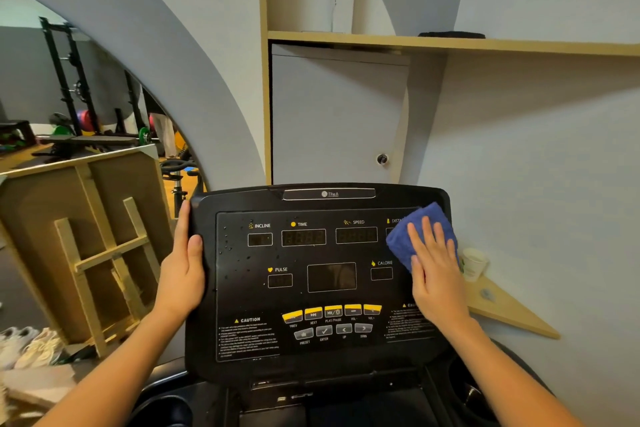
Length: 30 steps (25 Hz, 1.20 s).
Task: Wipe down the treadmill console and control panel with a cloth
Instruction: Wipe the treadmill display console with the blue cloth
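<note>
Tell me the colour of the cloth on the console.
Blue; the cloth shows best in the head view.

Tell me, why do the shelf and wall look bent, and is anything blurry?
Head view: the wide-angle lens curves the shelf and the grey arch; the console labels read sharp at centre, the small caution print is soft; lighting is even, with no harsh glare.

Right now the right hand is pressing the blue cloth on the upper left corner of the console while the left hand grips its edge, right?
Not quite. In the head view the right hand presses the blue cloth on the console's upper right corner. The left hand does grip its edge.
</note>
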Available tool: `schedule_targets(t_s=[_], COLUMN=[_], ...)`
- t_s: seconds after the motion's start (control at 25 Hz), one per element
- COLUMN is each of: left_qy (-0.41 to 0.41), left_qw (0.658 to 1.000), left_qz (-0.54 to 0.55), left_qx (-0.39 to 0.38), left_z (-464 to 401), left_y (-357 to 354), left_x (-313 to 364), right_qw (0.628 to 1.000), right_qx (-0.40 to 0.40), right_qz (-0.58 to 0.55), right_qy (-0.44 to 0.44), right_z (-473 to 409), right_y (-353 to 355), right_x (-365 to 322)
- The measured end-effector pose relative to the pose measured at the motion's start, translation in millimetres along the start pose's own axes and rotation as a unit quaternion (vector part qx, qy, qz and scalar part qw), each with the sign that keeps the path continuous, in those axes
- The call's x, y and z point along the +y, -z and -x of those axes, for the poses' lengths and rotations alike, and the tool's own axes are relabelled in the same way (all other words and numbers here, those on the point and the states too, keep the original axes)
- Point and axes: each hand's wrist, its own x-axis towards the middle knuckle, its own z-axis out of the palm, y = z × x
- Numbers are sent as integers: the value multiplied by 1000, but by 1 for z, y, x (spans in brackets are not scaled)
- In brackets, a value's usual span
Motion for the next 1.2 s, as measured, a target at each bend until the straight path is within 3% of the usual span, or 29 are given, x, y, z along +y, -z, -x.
schedule_targets(t_s=[0.36, 0.68, 0.96, 1.2], left_qy=[-2, -9, -18, -16], left_qw=[1000, 1000, 1000, 1000], left_qz=[0, -1, 3, 10], left_qx=[2, 2, -3, -3], left_z=[-1, -1, -3, -6], left_y=[-2, -2, -2, -3], left_x=[-2, -4, -8, -15], right_qw=[996, 994, 975, 995], right_qx=[54, 5, -45, -27], right_qz=[33, 49, 78, 49], right_qy=[-67, 101, 201, 77], right_z=[-63, -49, -1, 12], right_y=[-2, -25, -30, -19], right_x=[-46, -99, -55, -38])
